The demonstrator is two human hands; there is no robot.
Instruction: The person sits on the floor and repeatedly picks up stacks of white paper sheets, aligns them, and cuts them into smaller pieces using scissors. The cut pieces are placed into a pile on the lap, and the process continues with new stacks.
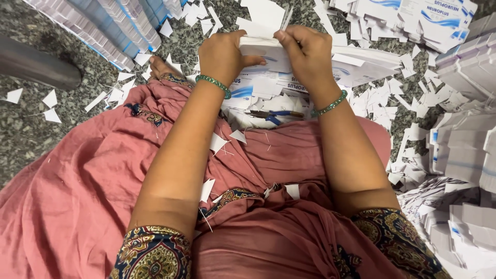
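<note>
Both grips closed on one stack of flat white carton blanks [261,47]: left hand [222,54] pinches its left end, right hand [306,51] its right, held above the lap. Looks like squaring the stack. Next likely needs edges flush. Blue-handled scissors [276,114] lie below; floor [31,129] has scraps.

The flat white carton [261,47] between both hands looks like smooth, matt card. Paper scraps [51,106] litter a speckled, polished stone floor [26,129]; the pink cloth [77,196] is soft and matt.
</note>
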